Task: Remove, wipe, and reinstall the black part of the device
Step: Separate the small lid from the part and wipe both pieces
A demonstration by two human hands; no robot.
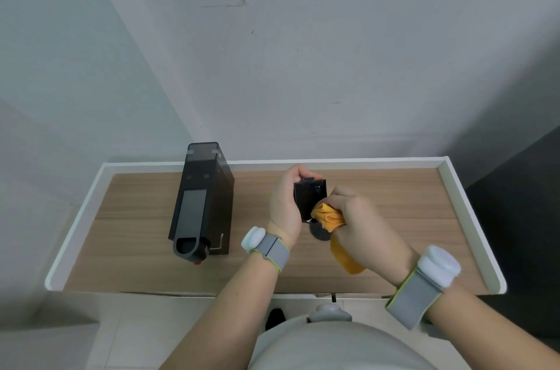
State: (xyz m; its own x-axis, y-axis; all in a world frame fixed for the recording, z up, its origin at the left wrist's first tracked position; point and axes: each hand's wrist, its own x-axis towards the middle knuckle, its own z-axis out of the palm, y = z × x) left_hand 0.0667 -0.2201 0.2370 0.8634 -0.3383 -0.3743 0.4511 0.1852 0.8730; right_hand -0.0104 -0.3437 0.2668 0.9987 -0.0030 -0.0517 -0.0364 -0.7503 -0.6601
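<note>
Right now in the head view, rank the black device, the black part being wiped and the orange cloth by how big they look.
1. black device, clearly largest.
2. and 3. black part and orange cloth: similar, both partly hidden by the left hand and right hand, so no ranking.

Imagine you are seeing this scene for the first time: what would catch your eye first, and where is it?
The orange cloth stands out, bunched in the right hand against the black part that the left hand holds above the middle of the wooden table. Next comes the tall black device, standing on the table's left side, apart from both hands.
</note>
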